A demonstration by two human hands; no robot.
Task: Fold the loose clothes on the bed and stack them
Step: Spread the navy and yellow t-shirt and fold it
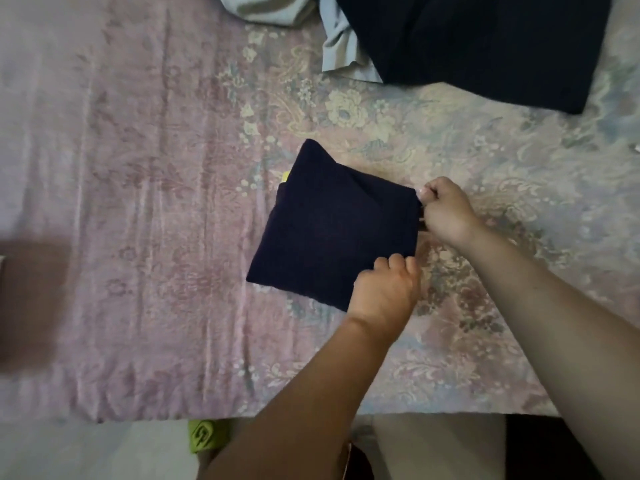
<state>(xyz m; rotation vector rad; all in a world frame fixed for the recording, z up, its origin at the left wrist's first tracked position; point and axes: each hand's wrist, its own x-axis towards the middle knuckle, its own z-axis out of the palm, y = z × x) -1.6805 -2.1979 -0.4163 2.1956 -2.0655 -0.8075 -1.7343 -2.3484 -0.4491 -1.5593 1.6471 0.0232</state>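
- The left hand (384, 292) grips the near right corner of a folded dark navy garment (332, 226), fingers curled over its edge.
- The right hand (446, 209) pinches the far right corner of the same garment, thumb and fingers closed on the cloth.
- The two hands sit near each other along the garment's right edge, the right one farther out than the left.
- The garment lies flat on the bed (138, 202) as a rough square, stretching away to the left of both hands; a sliver of yellow (286, 176) shows at its far left edge.
- Beyond the right hand, well apart, a larger dark cloth (485, 46) lies spread out, with a pale blue-grey garment (343, 46) crumpled just beside it on the left.
- Left of the hands the floral bedspread runs bare and wide.
- The bed's near edge (242, 415) crosses below the forearms; past it a green slipper (206, 436) sits on the floor.
- A blurred dark patch (31, 299) sits far left of the hands; what it is cannot be told.
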